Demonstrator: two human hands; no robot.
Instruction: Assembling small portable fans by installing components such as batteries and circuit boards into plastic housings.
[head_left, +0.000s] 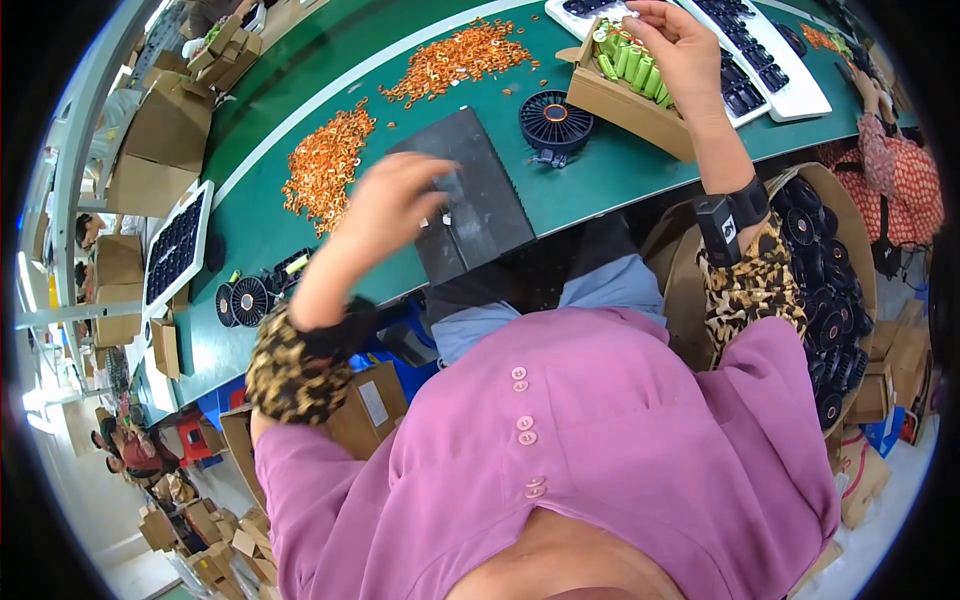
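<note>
My left hand (392, 205), smeared by motion, hovers over a black mat (490, 205) on the green table; whether it holds anything cannot be told. A few small pale bits (447, 219) lie on the mat near its fingers. At the upper right, my right hand (685, 50) is raised above a cardboard box (625, 116) of green cylindrical battery cells (640, 70). Its thumb and fingertips pinch together; what they hold, if anything, is too small to make out. Between mat and box sits a round black fan (556, 122).
Two heaps of small orange parts, one left (328, 168) and one farther back (458, 62), cover the table. More fans (245, 300) sit left. White trays (812, 98) of black parts stand right. Beside me is a carton (857, 265) full of fans; a person (895, 185) works beyond.
</note>
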